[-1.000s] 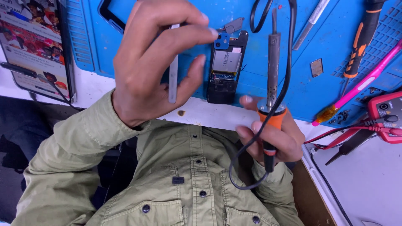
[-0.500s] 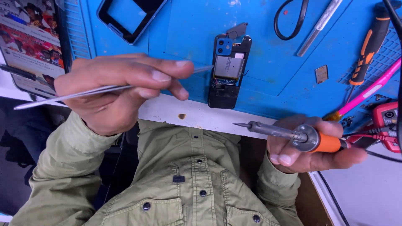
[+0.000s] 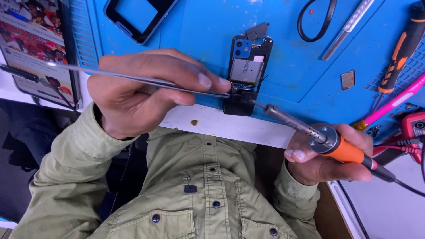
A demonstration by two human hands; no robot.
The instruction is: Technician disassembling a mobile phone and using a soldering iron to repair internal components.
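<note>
Head view: left hand [image 3: 146, 90] pinches thin metal tweezers [image 3: 146, 80] between its fingers, tips at the lower end of an opened phone [image 3: 245, 73] on the blue mat [image 3: 199, 31]. Right hand [image 3: 325, 155], fingers closed around an orange-handled soldering iron [image 3: 330, 144], tip touching the same spot.

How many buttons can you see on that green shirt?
7 dark buttons on the green shirt: near the collar, three down the front, a left chest pocket, a right pocket, and a cuff. Folds may hide more.
</note>
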